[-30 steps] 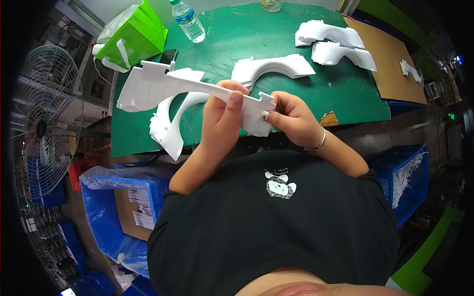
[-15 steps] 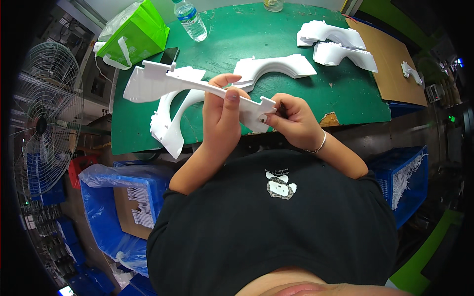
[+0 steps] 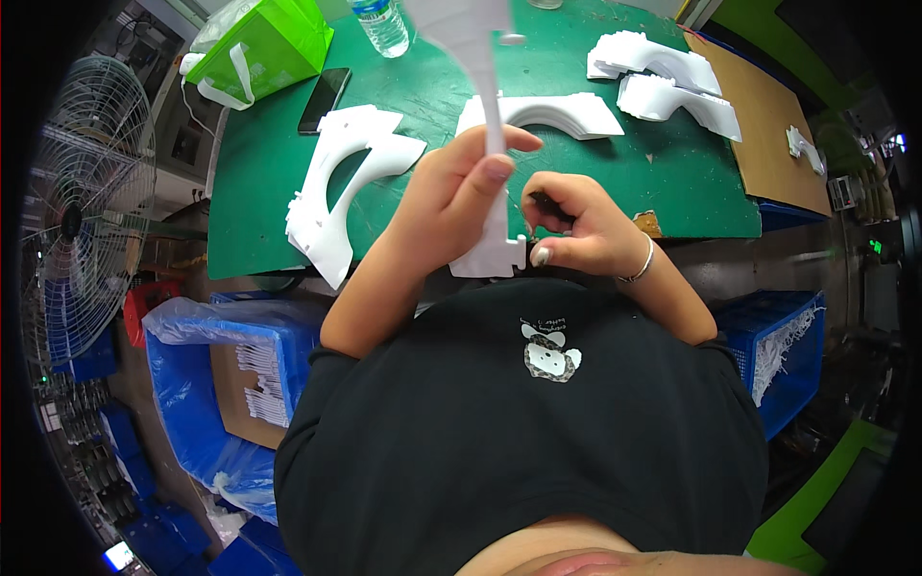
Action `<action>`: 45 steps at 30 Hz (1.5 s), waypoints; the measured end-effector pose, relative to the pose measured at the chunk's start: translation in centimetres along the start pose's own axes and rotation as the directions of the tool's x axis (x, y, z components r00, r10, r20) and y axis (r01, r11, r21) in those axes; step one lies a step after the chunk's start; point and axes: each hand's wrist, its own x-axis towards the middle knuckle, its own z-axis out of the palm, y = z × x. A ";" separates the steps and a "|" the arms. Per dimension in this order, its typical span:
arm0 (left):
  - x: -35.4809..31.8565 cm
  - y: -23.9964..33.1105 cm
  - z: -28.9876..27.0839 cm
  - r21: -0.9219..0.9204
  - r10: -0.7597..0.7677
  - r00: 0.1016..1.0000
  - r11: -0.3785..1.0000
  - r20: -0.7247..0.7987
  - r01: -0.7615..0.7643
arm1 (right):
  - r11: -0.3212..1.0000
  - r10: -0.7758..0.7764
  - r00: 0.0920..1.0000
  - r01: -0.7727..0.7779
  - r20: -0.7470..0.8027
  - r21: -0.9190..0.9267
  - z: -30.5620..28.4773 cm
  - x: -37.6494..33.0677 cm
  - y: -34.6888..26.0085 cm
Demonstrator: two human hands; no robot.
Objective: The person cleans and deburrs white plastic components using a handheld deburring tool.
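Observation:
Over the table's near edge, my left hand (image 3: 447, 202) is closed round the slim middle of a curved white plastic part (image 3: 487, 252). The part stands nearly upright in view; its broad upper end is blurred and its notched lower end is near my body. Just right of that notched end is my right hand (image 3: 591, 230), its fingers curled round a small dark tool (image 3: 551, 206) whose kind I cannot make out. Whether the tool touches the part is unclear. Similar white parts lie on the green table: a pair at left (image 3: 331, 182) and a stack (image 3: 567, 113) behind my hands.
Two more white stacks (image 3: 658, 62) lie at the far right beside a cardboard sheet (image 3: 759, 106). A phone (image 3: 325, 100), a green bag (image 3: 274, 53) and a water bottle (image 3: 382, 29) are at the far left. Blue bins (image 3: 178, 384) flank me; a fan (image 3: 82, 211) stands left.
My left hand has turned the white part from slanting leftward to nearly upright, its broad end swinging up and right. My right hand has come off its notched end and shifted slightly right.

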 end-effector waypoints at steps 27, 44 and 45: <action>0.9 -0.1 0.6 -0.075 0.076 0.967 0.995 0.242 -0.060 | 0.987 -0.097 0.960 0.127 0.263 -0.102 0.4 0.1 0.6; 0.8 -0.3 0.5 -0.151 0.051 0.967 0.988 0.250 -0.013 | 0.950 -0.214 0.961 0.246 0.175 -0.194 0.8 0.1 0.6; 0.9 -0.3 0.6 -0.148 0.049 0.968 0.989 0.247 -0.012 | 0.944 -0.214 0.960 0.251 0.183 -0.215 0.8 0.2 0.5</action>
